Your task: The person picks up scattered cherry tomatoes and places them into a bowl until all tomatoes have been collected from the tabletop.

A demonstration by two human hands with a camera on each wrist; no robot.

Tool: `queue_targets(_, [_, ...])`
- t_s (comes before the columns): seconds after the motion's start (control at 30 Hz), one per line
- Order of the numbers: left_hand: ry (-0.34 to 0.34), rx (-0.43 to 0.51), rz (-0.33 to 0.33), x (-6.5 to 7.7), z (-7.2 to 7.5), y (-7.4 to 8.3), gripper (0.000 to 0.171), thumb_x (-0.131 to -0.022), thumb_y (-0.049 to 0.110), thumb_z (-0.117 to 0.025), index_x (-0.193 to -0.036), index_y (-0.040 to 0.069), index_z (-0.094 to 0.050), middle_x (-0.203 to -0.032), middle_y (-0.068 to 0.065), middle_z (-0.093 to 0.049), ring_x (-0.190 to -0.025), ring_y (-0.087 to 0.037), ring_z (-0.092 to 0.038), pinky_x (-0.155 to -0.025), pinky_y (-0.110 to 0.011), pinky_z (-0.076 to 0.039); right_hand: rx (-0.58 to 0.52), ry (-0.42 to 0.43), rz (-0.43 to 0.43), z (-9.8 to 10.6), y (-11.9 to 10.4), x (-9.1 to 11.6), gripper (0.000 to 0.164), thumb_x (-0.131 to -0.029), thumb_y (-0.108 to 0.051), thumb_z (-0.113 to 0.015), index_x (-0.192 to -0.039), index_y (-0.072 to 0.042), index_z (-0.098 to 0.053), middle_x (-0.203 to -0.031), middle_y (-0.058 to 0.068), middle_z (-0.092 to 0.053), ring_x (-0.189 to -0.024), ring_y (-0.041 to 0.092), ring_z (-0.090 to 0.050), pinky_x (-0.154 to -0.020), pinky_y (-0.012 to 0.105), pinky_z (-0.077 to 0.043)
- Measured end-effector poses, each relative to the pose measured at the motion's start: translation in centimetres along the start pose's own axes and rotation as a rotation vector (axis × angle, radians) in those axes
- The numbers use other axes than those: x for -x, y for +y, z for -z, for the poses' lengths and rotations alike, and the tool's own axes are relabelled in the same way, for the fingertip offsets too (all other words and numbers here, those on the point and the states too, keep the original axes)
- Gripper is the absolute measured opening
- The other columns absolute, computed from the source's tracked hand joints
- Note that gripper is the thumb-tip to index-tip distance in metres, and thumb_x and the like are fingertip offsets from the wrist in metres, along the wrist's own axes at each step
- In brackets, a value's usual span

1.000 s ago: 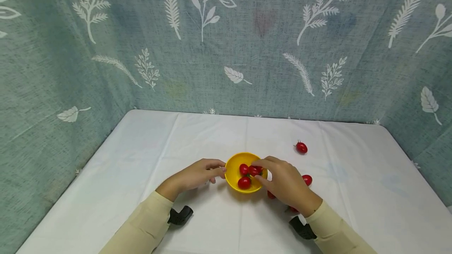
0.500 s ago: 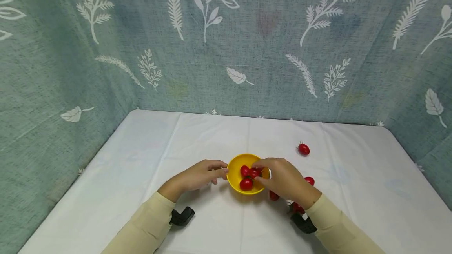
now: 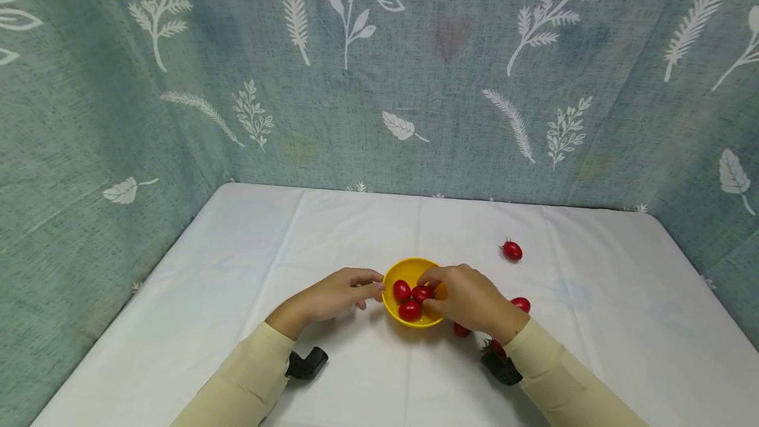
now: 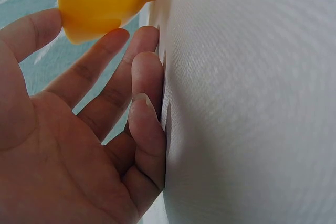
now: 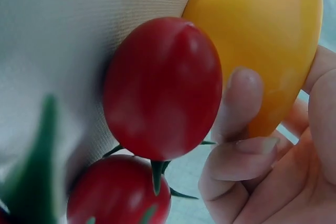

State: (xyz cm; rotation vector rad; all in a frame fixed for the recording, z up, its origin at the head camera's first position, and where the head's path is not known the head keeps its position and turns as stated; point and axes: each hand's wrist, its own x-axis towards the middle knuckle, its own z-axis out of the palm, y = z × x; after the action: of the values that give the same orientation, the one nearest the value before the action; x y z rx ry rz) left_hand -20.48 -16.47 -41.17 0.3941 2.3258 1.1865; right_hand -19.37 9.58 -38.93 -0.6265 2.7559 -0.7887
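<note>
A yellow bowl [image 3: 391,312] sits mid-table with red cherry tomatoes [image 3: 409,310] inside. My right hand [image 3: 474,298] reaches over its right rim. Thumb and index finger pinch a cherry tomato [image 3: 421,293] down among the others, and part of that tomato is hidden by the fingers. On the opposite side my left hand [image 3: 335,295] touches the bowl with thumb and index fingertips, its fingers loosely extended. The left wrist view has that thumb and index finger against the yellow bowl [image 4: 105,3], while the lower fingers rest by the cloth.
Loose cherry tomatoes lie on the white tablecloth [image 3: 284,223]: one at the back right [image 3: 512,250], others near my right forearm [image 3: 520,304]. Up close in the right wrist view is a tomato [image 5: 163,87] beside the bowl. A green patterned curtain [image 3: 356,117] surrounds the table.
The pinched tomato has shifted slightly left inside the bowl with my right fingers. The tomato beside it has also moved left. My left hand keeps its place at the rim.
</note>
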Motion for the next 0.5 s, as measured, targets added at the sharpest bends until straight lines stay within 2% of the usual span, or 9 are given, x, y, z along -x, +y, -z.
queue_targets(0.37, [-0.004,0.001,-0.003,0.05,0.01,0.2,0.037,-0.1,0.046,-0.054,-0.125,0.023,-0.067,-0.109,0.002,-0.069,-0.092,-0.021,-0.061,-0.079,-0.034,-0.045,-0.015,-0.036,-0.018,0.02,-0.04,-0.33,0.028,-0.084,-0.02,-0.081,-0.112,-0.017,-0.074,-0.105,-0.003,-0.073,-0.093,0.014,-0.063,-0.084,0.033,-0.056])
queue_targets(0.5, [-0.006,0.003,-0.007,0.03,0.03,0.22,0.036,-0.1,0.046,-0.054,-0.125,0.023,-0.067,-0.11,0.002,-0.069,-0.092,-0.02,-0.061,-0.079,-0.034,-0.045,0.002,-0.029,-0.022,0.06,-0.06,-0.32,0.03,-0.084,-0.021,-0.081,-0.113,-0.017,-0.074,-0.108,-0.003,-0.073,-0.094,0.014,-0.061,-0.087,0.036,-0.055])
